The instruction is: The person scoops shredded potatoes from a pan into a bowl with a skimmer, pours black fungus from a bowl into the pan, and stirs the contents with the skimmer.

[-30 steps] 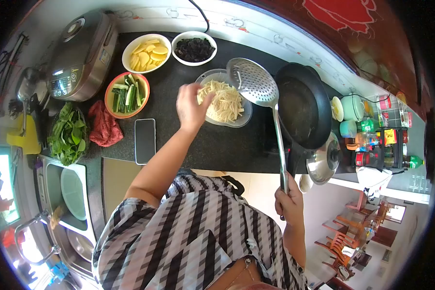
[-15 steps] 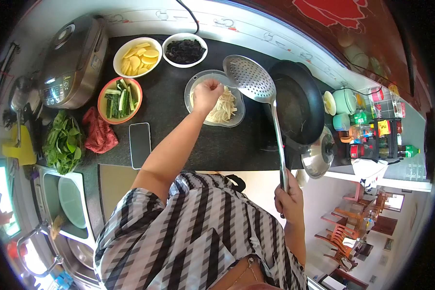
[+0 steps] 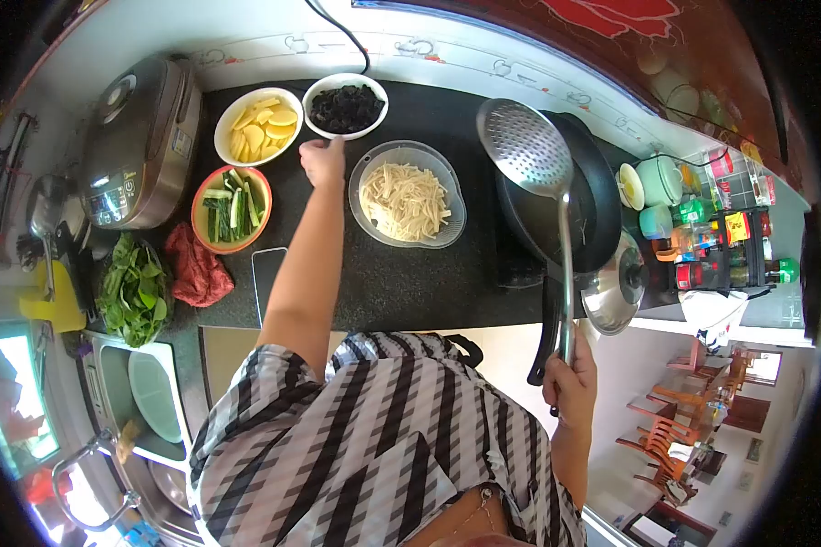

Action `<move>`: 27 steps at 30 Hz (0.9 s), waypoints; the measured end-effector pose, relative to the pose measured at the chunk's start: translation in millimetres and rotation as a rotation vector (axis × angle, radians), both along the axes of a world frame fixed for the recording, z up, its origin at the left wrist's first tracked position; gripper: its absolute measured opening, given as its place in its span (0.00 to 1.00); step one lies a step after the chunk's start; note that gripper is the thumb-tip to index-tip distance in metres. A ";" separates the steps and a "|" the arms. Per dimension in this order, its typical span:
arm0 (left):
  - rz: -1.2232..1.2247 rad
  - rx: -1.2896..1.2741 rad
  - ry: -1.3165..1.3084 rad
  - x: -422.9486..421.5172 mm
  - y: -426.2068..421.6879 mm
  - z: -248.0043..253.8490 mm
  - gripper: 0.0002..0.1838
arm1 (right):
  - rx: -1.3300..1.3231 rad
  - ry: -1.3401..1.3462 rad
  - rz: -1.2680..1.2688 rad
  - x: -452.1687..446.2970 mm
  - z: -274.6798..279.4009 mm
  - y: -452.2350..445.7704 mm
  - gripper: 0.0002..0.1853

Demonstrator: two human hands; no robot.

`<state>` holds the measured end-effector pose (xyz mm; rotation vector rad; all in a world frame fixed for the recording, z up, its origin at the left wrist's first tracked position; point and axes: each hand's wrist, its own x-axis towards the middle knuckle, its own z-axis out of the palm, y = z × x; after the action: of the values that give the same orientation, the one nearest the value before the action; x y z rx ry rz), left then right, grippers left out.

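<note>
My right hand point(image 3: 570, 387) is wrapped round the long handle of a metal skimmer point(image 3: 524, 148), whose perforated bowl hangs over the left side of a dark wok point(image 3: 597, 205). My left hand point(image 3: 324, 162) has its fingers curled at the near rim of a white bowl point(image 3: 379, 121) of black, crinkled pieces point(image 3: 345, 108). Whether it grips that rim is hidden. To the right of this hand stands a clear plastic basket point(image 3: 454, 208) heaped with pale strips point(image 3: 406, 202). Yellow slices point(image 3: 263, 128) fill another white bowl point(image 3: 223, 150); an orange-rimmed bowl point(image 3: 199, 232) holds cucumber pieces point(image 3: 233, 208).
A phone point(image 3: 266, 273) lies under my left forearm. Leafy greens point(image 3: 132, 287), a red cloth point(image 3: 196, 266) and a rice cooker point(image 3: 141, 146) are on the left, with a sink point(image 3: 178, 401) nearer me. A lid point(image 3: 616, 287) and several bottles point(image 3: 702, 242) are on the right.
My left hand has left the pale strips and moved left to the bowl of black pieces. The skimmer, still in my right hand, has shifted right and slightly down as the view also moved.
</note>
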<state>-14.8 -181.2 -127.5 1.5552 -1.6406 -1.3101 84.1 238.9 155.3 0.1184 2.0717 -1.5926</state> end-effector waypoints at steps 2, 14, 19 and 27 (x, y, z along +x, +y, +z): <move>-0.022 0.449 0.216 -3.5 -27.0 -2.8 0.18 | -0.028 0.041 -0.060 -1.1 2.5 3.0 0.31; 0.111 0.778 0.409 -43.8 -54.3 -9.6 0.18 | -0.087 0.093 -0.281 3.1 4.6 45.5 0.29; 0.047 0.851 0.547 -45.1 -41.7 16.2 0.17 | -0.100 0.083 -0.327 -0.3 4.2 59.3 0.29; -0.349 0.705 0.673 -58.0 -12.1 112.1 0.22 | -0.093 0.115 -0.312 -21.3 -8.6 77.9 0.30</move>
<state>-72.9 -193.3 -15.4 0.9510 -1.0797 -2.4548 62.9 316.7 146.7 0.3394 2.1419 -1.9173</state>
